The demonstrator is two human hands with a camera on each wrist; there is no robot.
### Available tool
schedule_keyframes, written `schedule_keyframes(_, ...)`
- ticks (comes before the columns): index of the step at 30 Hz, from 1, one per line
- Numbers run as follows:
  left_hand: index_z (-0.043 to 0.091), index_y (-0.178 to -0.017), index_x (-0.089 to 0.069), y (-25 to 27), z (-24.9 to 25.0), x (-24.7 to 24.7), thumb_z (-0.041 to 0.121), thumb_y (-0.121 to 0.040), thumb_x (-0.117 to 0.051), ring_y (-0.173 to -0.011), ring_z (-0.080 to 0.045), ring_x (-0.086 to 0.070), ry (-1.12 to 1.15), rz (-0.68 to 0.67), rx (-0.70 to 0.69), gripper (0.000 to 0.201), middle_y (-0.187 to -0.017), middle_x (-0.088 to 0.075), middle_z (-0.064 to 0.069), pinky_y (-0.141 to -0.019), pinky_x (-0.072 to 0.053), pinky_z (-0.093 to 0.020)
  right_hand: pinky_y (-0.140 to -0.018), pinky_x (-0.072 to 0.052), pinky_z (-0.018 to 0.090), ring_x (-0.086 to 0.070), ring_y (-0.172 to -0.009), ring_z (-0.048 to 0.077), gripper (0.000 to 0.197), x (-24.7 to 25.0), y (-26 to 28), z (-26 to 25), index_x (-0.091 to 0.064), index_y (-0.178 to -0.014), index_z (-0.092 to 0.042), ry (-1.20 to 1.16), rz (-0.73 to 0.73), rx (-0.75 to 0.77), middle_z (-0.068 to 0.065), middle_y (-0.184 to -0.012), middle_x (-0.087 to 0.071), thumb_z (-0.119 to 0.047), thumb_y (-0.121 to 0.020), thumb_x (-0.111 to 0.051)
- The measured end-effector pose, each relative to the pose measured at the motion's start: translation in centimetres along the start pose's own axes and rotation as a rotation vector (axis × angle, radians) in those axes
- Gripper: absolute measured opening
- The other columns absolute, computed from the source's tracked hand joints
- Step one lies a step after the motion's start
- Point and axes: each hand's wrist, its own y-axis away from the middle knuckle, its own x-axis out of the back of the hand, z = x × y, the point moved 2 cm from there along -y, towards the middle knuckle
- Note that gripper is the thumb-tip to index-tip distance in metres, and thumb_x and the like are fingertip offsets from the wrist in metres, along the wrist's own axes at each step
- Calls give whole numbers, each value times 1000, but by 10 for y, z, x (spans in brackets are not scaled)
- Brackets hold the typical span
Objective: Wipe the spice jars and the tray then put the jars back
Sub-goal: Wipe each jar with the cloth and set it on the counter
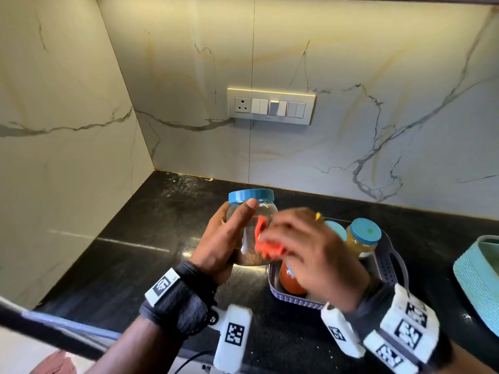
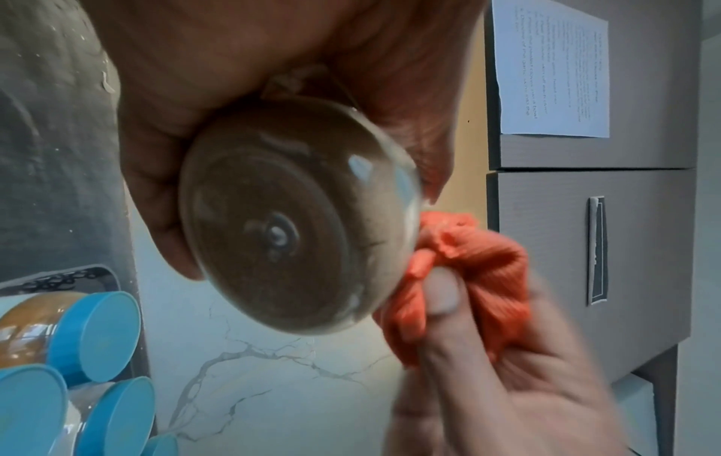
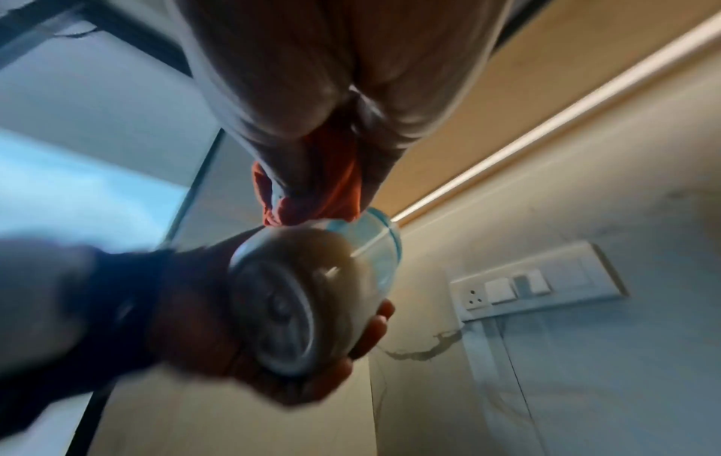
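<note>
My left hand (image 1: 229, 236) grips a clear jar (image 1: 252, 211) with a blue lid and brown powder, held above the black counter. Its round base (image 2: 281, 222) fills the left wrist view. My right hand (image 1: 305, 247) bunches an orange cloth (image 1: 266, 242) and presses it against the jar's side; the cloth (image 2: 476, 268) touches the glass by the base. The same jar (image 3: 308, 296) and cloth (image 3: 312, 191) show in the right wrist view. A dark perforated tray (image 1: 388, 268) sits to the right, holding a red-filled jar (image 1: 290, 282) and a yellow-filled jar (image 1: 361, 238) with blue lids.
A teal basket (image 1: 480, 276) stands at the right edge of the counter. A switch panel (image 1: 271, 106) is on the marble wall behind. The counter corner lies to the left. More blue lids (image 2: 97, 336) in the tray appear beside my left hand.
</note>
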Motion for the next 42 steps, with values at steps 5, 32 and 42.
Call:
schedule_keyframes(5, 0, -139, -51, 0, 5, -1, 43, -90, -63, -106, -40, -70, 48, -70, 5, 66, -125, -67, -30, -88, -60, -53, -88, -54, 38, -66, -101, 13, 19, 3, -16, 29, -72, -102, -15, -373, 226, -427, -6, -103, -69, -8, -85, -76)
schedule_keyframes(32, 6, -139, -57, -7, 21, 2, 58, -92, -61, -123, -48, -60, -20, -170, -43, 70, -134, -63, -29, -102, -49, -59, -95, -51, 28, -64, -106, 18, 24, -6, 12, -1, -76, -106, -7, -77, 264, -228, 4, -112, -67, -3, -83, -77)
schedule_keyframes(42, 1, -132, -59, -14, -4, -13, 40, -81, -77, -115, -39, -67, -19, -150, -103, 66, -124, -70, -24, -94, -57, -53, -91, -50, 22, -65, -103, 15, 16, 12, -11, 33, -73, -104, -8, -155, 348, -363, 1, -105, -67, -10, -89, -69)
